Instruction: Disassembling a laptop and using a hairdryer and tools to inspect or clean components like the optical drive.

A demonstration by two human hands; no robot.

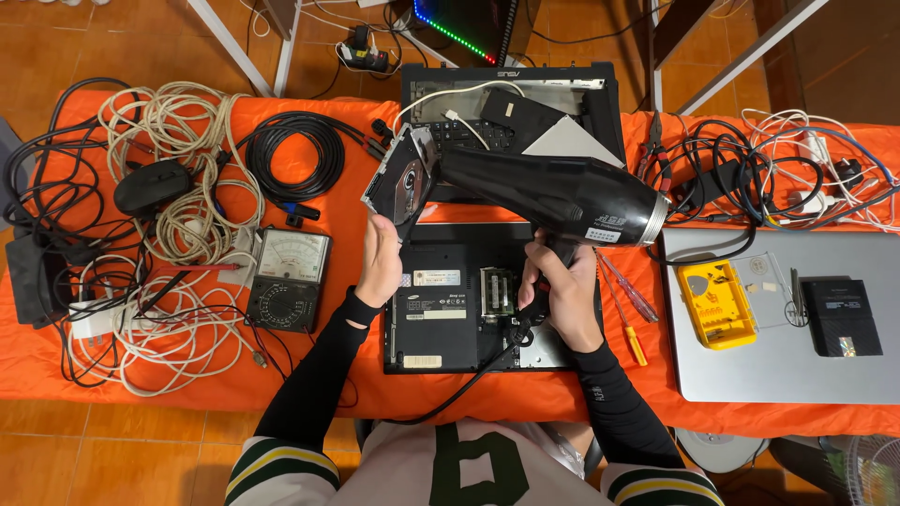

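Observation:
My right hand (561,289) grips the handle of a black hair dryer (562,194), whose nozzle points left. My left hand (380,262) holds up a silver optical disc drive (401,178), tilted on edge right at the dryer's nozzle. Both are raised over an upturned black laptop (441,323) with its bottom panel open, lying on the orange-covered table (328,384). The dryer's black cord (469,379) runs down toward my body.
An analog multimeter (289,279) lies left of the laptop among white cable tangles (169,141) and a black cable coil (295,155). Another opened laptop (525,108) sits behind. On the right lie a silver laptop (778,375), a yellow bit case (716,305), screwdrivers (626,300) and a black box (841,317).

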